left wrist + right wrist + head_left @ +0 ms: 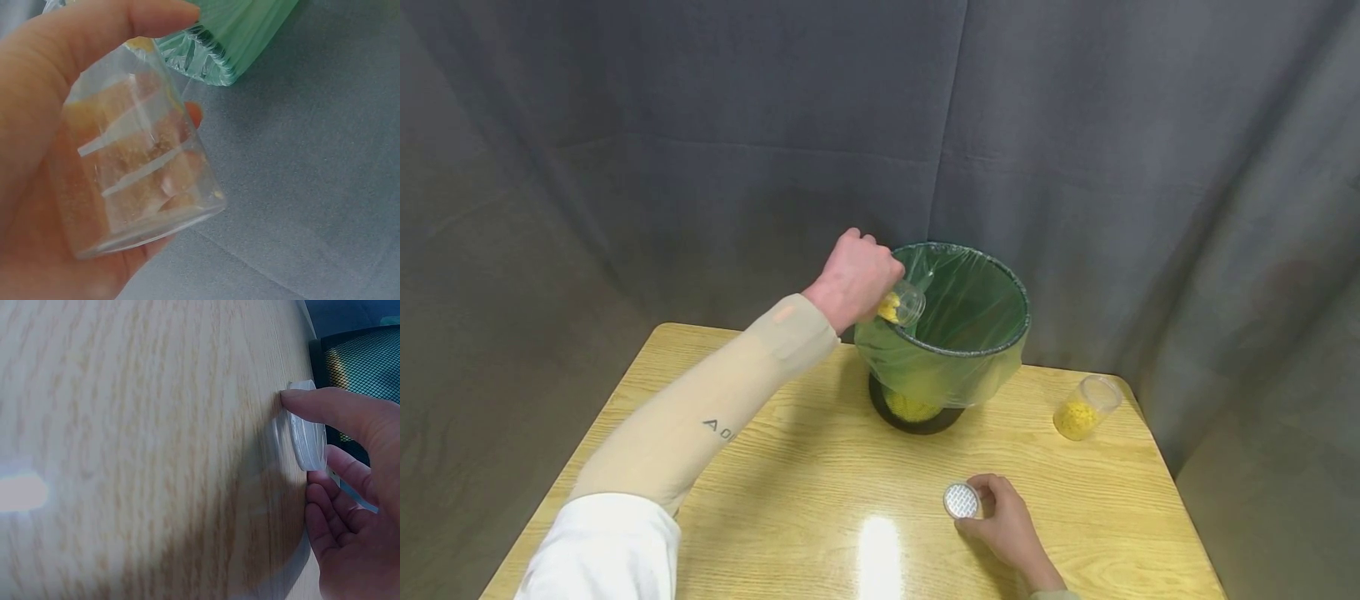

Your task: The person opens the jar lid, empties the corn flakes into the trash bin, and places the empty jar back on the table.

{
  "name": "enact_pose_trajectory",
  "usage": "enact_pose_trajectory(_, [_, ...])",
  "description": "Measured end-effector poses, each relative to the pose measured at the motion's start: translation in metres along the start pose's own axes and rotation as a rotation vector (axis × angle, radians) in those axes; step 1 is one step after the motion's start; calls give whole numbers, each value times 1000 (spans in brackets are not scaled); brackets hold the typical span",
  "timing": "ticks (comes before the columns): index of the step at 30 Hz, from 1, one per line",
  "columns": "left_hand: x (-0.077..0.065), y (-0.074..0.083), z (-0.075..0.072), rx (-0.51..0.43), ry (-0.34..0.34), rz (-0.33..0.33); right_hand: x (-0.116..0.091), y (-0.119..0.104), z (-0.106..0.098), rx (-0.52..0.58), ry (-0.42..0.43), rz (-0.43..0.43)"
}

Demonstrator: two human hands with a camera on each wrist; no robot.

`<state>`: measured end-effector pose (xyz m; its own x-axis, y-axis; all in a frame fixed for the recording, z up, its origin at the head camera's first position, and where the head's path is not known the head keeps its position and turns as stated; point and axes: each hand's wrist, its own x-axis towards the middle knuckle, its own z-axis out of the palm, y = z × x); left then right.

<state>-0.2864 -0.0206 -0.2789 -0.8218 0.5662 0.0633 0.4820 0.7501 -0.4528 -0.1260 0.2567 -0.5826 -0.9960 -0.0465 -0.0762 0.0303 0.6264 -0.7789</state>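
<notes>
My left hand [859,279] grips a clear plastic jar [137,162], tipped with its mouth over the rim of a mesh bin [917,408] lined with a green bag [970,304]. Yellow bits [889,307] lie near the jar's mouth; in the left wrist view its base end looks nearly bare. Down at the front right, my right hand [1003,521] pinches a round lid [962,501] between thumb and fingers, its patterned silvery face up. In the right wrist view the lid [306,431] is seen edge-on, close to the tabletop.
A second clear jar [1087,407], open and partly filled with yellow bits, stands at the table's right rear. The wooden table [820,467] ends at a grey curtain [760,150] behind the bin. A bright glare spot lies near the front.
</notes>
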Motion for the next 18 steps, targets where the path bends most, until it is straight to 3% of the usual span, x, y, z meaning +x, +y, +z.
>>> enact_pose_trajectory(18, [3,7,-1,54,80,5,0,-1,-1,-1,10,-6])
